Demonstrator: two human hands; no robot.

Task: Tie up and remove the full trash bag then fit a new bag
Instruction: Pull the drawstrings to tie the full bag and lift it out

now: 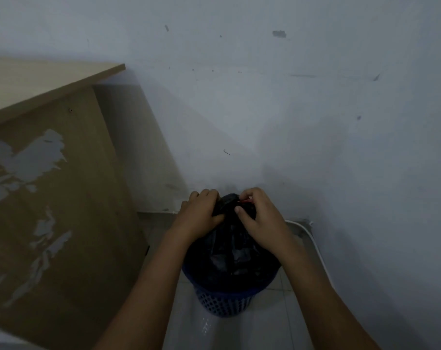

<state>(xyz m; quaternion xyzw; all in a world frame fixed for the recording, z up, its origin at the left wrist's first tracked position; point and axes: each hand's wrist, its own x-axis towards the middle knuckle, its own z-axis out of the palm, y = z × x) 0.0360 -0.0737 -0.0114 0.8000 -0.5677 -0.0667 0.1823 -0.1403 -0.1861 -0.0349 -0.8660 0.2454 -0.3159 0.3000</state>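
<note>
A full black trash bag (228,251) sits in a blue perforated bin (222,300) on the tiled floor, its top gathered into a bunch. My left hand (200,215) grips the left side of the gathered neck. My right hand (258,218) holds the right side, its fingers pinching a red drawstring (246,200) at the top. Both forearms reach down from the lower edge of the view.
A wooden desk (50,173) with peeling side panel stands close on the left. A scuffed white wall (290,109) rises right behind the bin. A white cable (315,248) runs along the floor at the right.
</note>
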